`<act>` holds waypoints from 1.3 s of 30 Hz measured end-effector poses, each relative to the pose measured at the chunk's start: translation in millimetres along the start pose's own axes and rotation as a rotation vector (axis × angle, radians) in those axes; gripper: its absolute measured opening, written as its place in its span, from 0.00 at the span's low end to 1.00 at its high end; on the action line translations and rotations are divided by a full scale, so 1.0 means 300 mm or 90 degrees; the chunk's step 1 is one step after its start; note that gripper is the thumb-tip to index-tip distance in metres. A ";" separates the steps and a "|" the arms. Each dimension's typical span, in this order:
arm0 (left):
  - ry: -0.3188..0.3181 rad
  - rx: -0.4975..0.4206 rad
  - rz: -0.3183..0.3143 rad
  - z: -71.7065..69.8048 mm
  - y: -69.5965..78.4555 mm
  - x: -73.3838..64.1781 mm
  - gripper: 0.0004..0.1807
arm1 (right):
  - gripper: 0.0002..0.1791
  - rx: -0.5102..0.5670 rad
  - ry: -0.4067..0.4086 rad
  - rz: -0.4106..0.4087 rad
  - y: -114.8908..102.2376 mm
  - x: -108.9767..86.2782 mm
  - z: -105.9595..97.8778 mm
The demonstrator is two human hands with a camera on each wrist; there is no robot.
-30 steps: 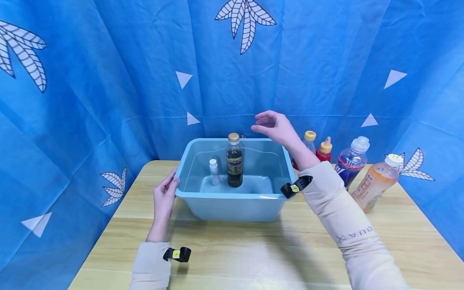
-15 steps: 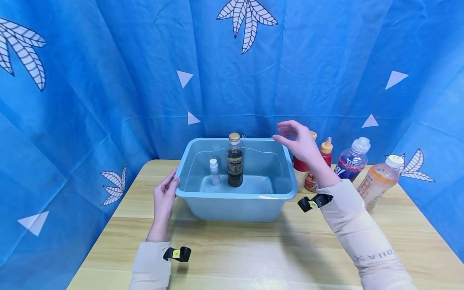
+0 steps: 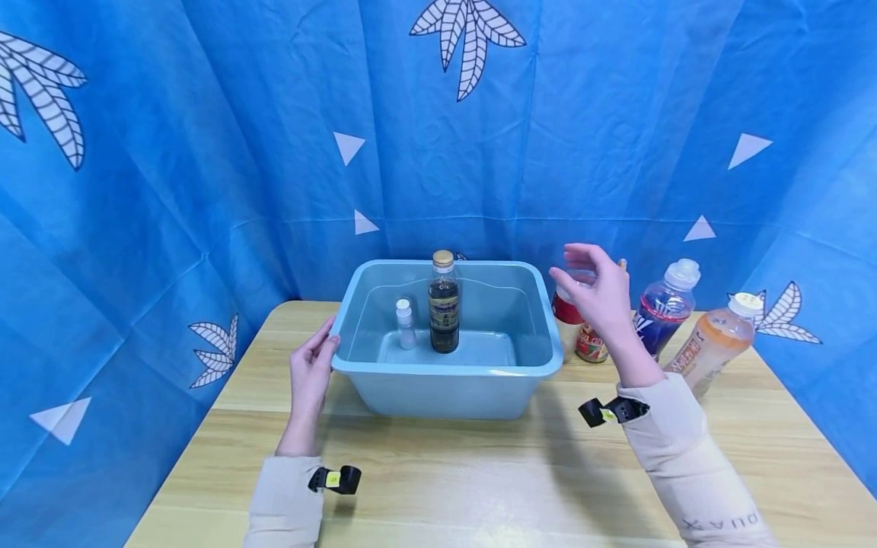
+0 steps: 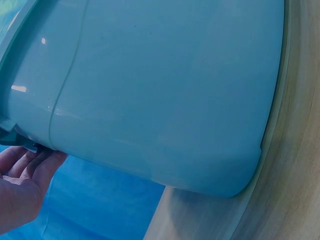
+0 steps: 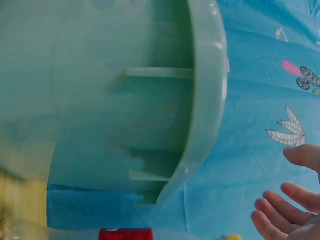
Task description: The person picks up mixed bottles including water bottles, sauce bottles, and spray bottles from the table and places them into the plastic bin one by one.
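Note:
My left hand [image 3: 311, 373] grips the left rim of a light-blue plastic tub [image 3: 445, 396]; its fingers [image 4: 46, 165] curl up under the rim in the left wrist view. Inside the tub, a dark sauce bottle [image 3: 444, 308] with a tan cap and a small white-capped bottle [image 3: 406, 327] stand upright. My right hand [image 3: 603, 293] is raised beyond the tub's right rim, thumb apart from softly bent fingers, holding nothing. It overlaps a red-labelled bottle [image 3: 566, 310] and a red squeeze bottle [image 3: 591, 344], hiding their upper parts. In the right wrist view, the empty fingers [image 5: 275, 215] show at lower right.
Right of the hand stand a clear-capped bottle of purple drink [image 3: 661, 312] and a peach-coloured drink bottle [image 3: 715, 342], the latter partly behind the sleeve. The tub rests on a wooden table [image 3: 438, 472]. A blue patterned curtain [image 3: 438, 167] hangs behind and at both sides.
My right hand has moved from above the tub's back right part to the right and down, over the bottles beside it. The left hand, tub and bottles stay put.

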State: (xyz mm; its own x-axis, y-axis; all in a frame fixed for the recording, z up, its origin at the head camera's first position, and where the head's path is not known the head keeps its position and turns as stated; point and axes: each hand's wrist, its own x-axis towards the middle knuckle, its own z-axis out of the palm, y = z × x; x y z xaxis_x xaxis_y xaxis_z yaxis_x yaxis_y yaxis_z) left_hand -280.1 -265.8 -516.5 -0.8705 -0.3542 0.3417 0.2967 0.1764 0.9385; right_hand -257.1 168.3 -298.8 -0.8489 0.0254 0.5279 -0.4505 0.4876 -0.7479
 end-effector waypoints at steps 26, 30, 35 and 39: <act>0.003 0.005 -0.016 0.001 -0.014 0.003 0.23 | 0.29 -0.009 0.187 0.023 0.191 0.016 0.004; -0.003 0.001 -0.017 -0.001 0.003 -0.001 0.23 | 0.32 -0.008 0.169 0.052 0.204 0.025 0.006; -0.033 -0.077 -0.031 0.014 0.224 -0.070 0.22 | 0.34 -0.014 0.148 0.070 0.213 0.035 0.012; -0.019 -0.077 -0.032 0.047 0.429 -0.138 0.21 | 0.33 -0.016 0.144 0.069 0.220 0.044 0.016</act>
State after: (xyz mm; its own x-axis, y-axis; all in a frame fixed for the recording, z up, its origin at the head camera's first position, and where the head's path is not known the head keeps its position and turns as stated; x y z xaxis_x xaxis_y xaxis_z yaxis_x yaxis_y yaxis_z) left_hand -211.5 -215.6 -410.6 -0.8963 -0.3323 0.2936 0.2955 0.0462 0.9542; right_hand -299.3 196.5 -343.1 -0.8068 0.2718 0.5246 -0.3513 0.4932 -0.7958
